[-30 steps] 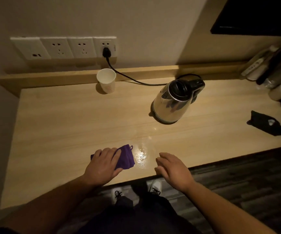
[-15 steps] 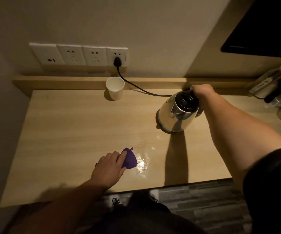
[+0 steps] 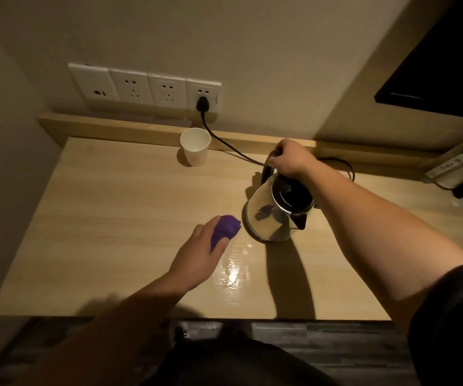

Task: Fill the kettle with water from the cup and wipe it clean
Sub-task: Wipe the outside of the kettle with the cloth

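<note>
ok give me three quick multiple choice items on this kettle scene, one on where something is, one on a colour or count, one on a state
1. Where does the paper cup stand?
A. at the back of the desk, below the wall sockets
B. at the front edge of the desk
C. on the floor

2. What colour is the cloth?
A. white
B. purple
C. green

3. What is the right hand doing?
A. resting flat on the desk
B. lifting the cup
C. gripping the handle of the kettle

Answers:
1 A, the cup sits by the back ledge under the sockets.
2 B, the cloth in the left hand is purple.
3 C, its fingers curl round the black handle.
</note>
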